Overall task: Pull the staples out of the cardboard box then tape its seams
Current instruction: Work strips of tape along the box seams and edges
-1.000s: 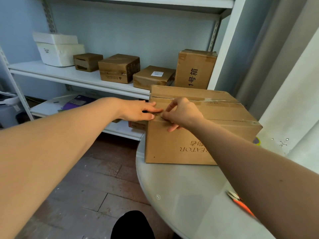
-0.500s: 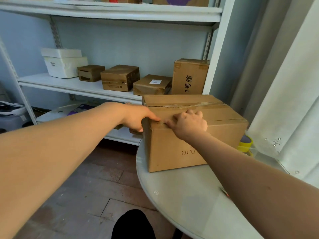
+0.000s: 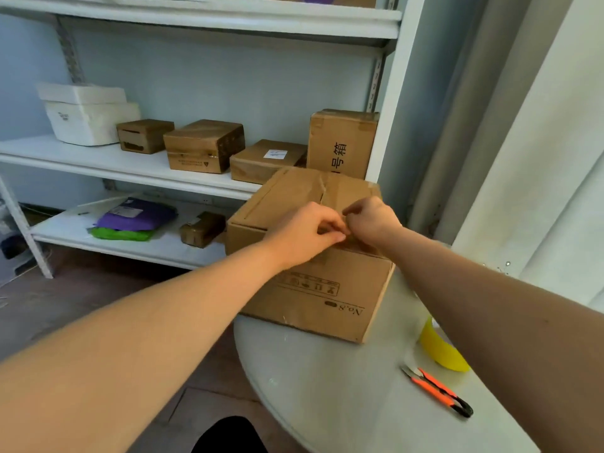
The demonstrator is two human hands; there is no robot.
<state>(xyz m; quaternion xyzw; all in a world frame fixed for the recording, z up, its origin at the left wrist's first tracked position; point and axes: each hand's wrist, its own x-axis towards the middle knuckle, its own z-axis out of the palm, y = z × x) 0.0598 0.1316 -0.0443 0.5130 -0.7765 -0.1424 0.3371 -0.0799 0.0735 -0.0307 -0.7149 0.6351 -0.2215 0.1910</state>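
Cardboard box (image 3: 313, 282), set on the round table (image 3: 343, 387) near its far left edge, is pinched at its near top edge by the left hand (image 3: 304, 235) and right hand (image 3: 371, 220), fingers curled on something too small to identify, so cardboard could be torn if it is yanked.

a brown cardboard box (image 3: 313, 289) sits on the near edge of a round white table (image 3: 343, 387), turned corner-on, its flaps closed. clear tape (image 3: 327, 191) runs along the top centre seam, wrinkled in places. the near side carries upside-down print reading "no.8" and a row of handling symbols. where the top seam meets the near edge, fingers of both hands cover the spot, so no staples can be made out. a yellow tape roll (image 3: 439, 351) lies beside the box, partly hidden.
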